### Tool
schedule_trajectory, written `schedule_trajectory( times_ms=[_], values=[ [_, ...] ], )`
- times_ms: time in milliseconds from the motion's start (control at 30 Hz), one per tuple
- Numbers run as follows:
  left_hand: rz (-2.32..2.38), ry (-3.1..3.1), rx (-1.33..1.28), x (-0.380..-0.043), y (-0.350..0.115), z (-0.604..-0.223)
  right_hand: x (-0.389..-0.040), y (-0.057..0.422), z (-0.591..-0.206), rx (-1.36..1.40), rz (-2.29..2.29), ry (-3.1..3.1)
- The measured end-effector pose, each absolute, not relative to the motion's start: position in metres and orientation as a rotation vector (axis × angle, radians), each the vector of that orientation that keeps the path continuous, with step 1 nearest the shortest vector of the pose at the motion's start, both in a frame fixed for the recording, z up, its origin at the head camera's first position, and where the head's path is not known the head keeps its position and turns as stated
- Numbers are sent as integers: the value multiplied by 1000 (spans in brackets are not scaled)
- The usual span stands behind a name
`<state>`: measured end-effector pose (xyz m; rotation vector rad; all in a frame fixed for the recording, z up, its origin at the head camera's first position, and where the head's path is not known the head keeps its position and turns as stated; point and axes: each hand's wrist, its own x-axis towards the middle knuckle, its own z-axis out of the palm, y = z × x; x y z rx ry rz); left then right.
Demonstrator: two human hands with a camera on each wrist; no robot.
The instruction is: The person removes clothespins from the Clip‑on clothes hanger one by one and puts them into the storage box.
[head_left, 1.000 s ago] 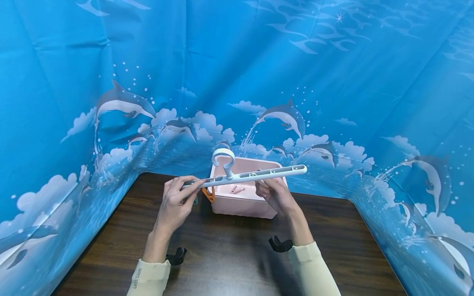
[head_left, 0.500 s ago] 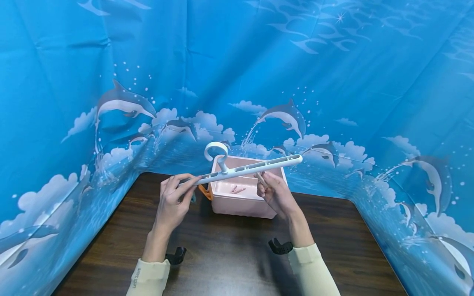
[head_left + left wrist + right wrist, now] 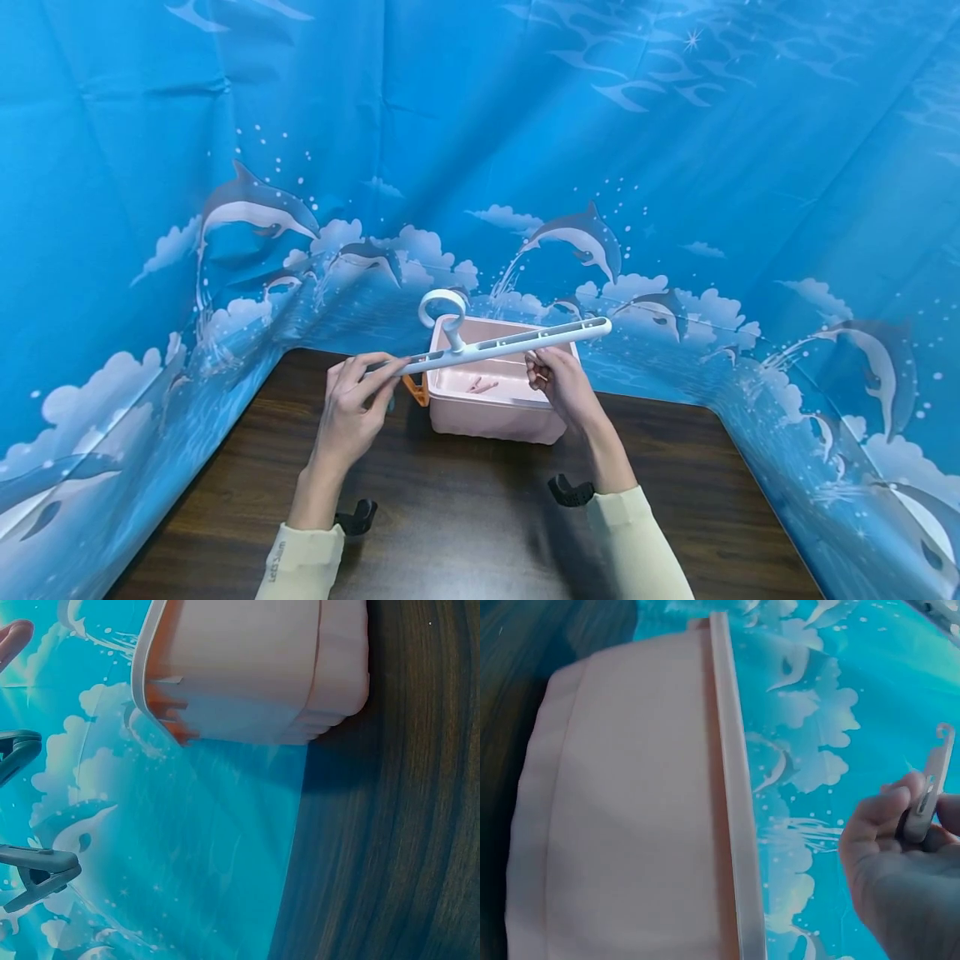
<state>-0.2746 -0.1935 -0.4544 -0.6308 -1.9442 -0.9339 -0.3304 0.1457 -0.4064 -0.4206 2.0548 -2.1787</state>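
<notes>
My left hand (image 3: 352, 412) pinches the left end of a pale blue-white clothes hanger (image 3: 517, 342) with a ring-like hook, holding it over the pink basket (image 3: 491, 423). The bar slants up to the right. In the left wrist view, a grey-green clothespin (image 3: 45, 870) and another clothespin (image 3: 19, 750) show at the left edge. My right hand (image 3: 566, 387), below the bar's right half, pinches a pale pink clothespin (image 3: 930, 784) with a small hook at its upper end. In the head view, this clothespin is mostly hidden by the fingers.
Several pink clothespins (image 3: 482, 385) lie in the basket, which has an orange handle (image 3: 417, 390) at its left. The dark wooden table (image 3: 450, 517) is bounded behind and at the sides by a blue dolphin-print curtain (image 3: 480, 150).
The hanger has shifted slightly left, its right end rising. My right hand has come out from behind the bar to just beneath it, the pink clothespin still in its fingers.
</notes>
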Motion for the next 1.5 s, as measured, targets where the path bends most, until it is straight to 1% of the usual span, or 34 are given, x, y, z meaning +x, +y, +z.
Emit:
schedule_trajectory(
  times_ms=[167, 267, 333, 467, 700, 1167, 1500],
  values=[
    [-928, -1949, -633, -276, -194, -453, -339, 143, -405, -479, -1926, 2462],
    [-931, -1962, -631, -276, -194, -453, -345, 141, -406, -593, -1758, 2669],
    [-933, -1980, -624, -276, -193, -453, -350, 138, -407, -661, -1692, 2754],
    [-931, -2012, -610, -275, -192, -455, -357, 135, -409, -692, -1603, 2855],
    [-940, -2016, -612, -275, -192, -458, -364, 134, -409, -639, -1588, 2884],
    [-943, -2014, -604, -275, -193, -457, -364, 134, -410, -579, -1548, 2897],
    [-932, -2011, -603, -276, -192, -456, -355, 142, -396, -625, -1641, 2918]
  ],
)
